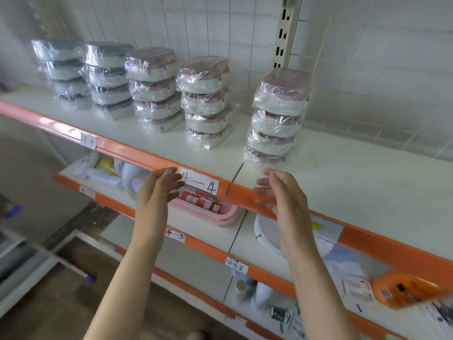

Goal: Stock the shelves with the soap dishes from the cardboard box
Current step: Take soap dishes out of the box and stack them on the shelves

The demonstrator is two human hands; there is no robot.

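Hands raised before shelf edge, palms facing each other, apart, fingers straight, holding nothing: left hand [157, 192] in front of label "4-4" [201, 184], right hand [279, 200] just below rightmost stack [277, 119]. Right hand's fingers blurred. Below, pink tray [220, 215] with red packs on lower shelf. On top shelf [343, 173], five stacks of wrapped soap dishes, four high: three pink-lidded at right and centre, two dark-lidded [81, 74] far left. Cardboard box not in view.

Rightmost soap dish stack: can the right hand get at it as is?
Probably yes. The right hand is open and holds nothing, just in front of the rightmost stack at the shelf edge. Nothing lies between them, and the shelf beside it is bare.
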